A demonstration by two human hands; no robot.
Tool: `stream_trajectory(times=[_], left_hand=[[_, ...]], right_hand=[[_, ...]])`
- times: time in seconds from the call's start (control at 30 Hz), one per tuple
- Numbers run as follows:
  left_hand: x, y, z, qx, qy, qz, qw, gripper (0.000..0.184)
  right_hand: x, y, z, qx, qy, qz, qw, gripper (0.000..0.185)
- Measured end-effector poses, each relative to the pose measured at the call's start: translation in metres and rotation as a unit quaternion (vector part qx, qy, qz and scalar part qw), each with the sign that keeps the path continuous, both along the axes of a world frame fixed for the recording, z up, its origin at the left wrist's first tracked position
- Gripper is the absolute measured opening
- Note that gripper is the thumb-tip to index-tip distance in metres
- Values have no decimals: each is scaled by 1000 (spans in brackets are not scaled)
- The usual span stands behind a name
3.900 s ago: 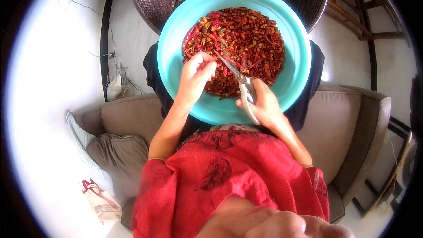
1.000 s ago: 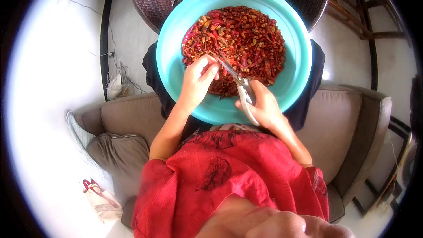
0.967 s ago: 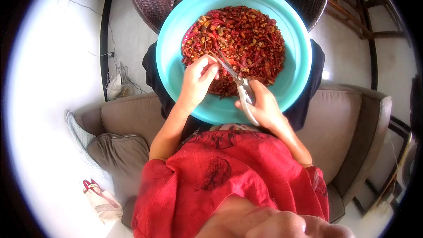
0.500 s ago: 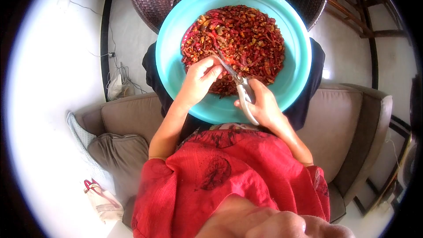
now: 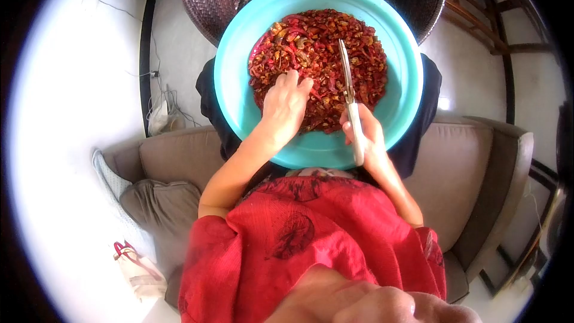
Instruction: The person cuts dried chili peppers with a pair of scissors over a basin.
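Cut red chili peppers [image 5: 335, 54] lie heaped in a turquoise basin [image 5: 403, 84] that rests on the lap. Over the left part of the heap is my left hand [image 5: 286, 103], back up, fingers bent down into the peppers; its fingertips are partly hidden, so any piece in them cannot be made out. My right hand [image 5: 368, 134] is wrapped round the light grey handles of a pair of scissors [image 5: 349, 84]. The blades look closed and point away over the peppers, apart from my left hand.
Behind the basin stands a dark woven chair [image 5: 206, 0]. A grey-brown sofa [image 5: 454, 161] extends to both sides, with a dark cushion [image 5: 161, 203] at left. A cloth bag [image 5: 140, 275] is at lower left, cables [image 5: 170, 104] lie on the floor, and wooden furniture [image 5: 478, 18] stands at upper right.
My left hand has turned palm down and reached into the peppers. The scissors have swung to the right, away from it, and their blades have closed.
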State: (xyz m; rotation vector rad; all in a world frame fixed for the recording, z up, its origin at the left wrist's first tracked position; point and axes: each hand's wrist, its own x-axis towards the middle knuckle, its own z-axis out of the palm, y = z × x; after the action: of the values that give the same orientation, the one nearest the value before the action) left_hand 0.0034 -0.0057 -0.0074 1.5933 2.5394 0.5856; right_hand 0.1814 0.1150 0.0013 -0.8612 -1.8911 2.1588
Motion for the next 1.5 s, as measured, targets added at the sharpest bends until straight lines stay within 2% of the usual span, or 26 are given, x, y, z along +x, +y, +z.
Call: stream_trajectory(times=[0.07,0.17,0.23,0.27,0.3,0.33,0.37,0.4,0.43,0.5,0.63,0.77,0.83,1.0,1.1,1.17,1.3,1.5], left_hand=[[1,-1,2,-15,7,21,1000,30],[-4,-5,8,-5,-48,46,998,25],[-10,-6,12,127,-121,65,982,19],[-16,-7,6,149,-172,81,970,16],[-22,-10,9,149,-170,83,971,16],[-28,-13,12,112,-352,107,923,16],[-32,-16,15,71,-522,125,841,17],[-33,-17,17,88,-550,109,824,20],[-32,-17,16,89,-550,108,823,20],[-27,-16,13,172,-560,89,806,19],[-21,-14,17,175,-570,67,800,18],[-18,-15,25,131,-589,68,795,16],[-19,-15,23,109,-570,56,812,17],[-24,-20,15,122,-564,55,815,18],[-21,-19,17,136,-564,64,812,19],[-18,-18,18,153,-567,75,806,19],[-18,-18,12,151,-550,49,820,20],[-21,-20,8,111,-554,52,824,19]], right_hand=[[2,1,1,-5,-7,7,1000,27],[3,0,1,-18,-13,10,1000,29],[3,1,-1,-25,-11,5,1000,32],[4,2,-4,-10,-19,16,1000,35],[3,2,-4,4,-26,26,999,38],[2,2,-1,5,-25,28,999,38],[1,1,4,35,-47,38,998,43],[0,1,8,65,-68,48,994,48],[-2,0,9,66,-69,47,994,48],[-5,-2,11,129,-116,74,982,58],[-10,-6,19,221,-140,95,961,61],[-12,-5,15,239,-146,104,954,56],[-12,-4,15,232,-145,104,956,54],[-11,-4,10,211,-131,115,962,50],[-12,-4,14,234,-146,121,954,52],[-11,-6,15,267,-112,96,952,54],[-11,-8,15,276,-102,84,952,55],[-13,-2,14,198,-176,138,954,54]])
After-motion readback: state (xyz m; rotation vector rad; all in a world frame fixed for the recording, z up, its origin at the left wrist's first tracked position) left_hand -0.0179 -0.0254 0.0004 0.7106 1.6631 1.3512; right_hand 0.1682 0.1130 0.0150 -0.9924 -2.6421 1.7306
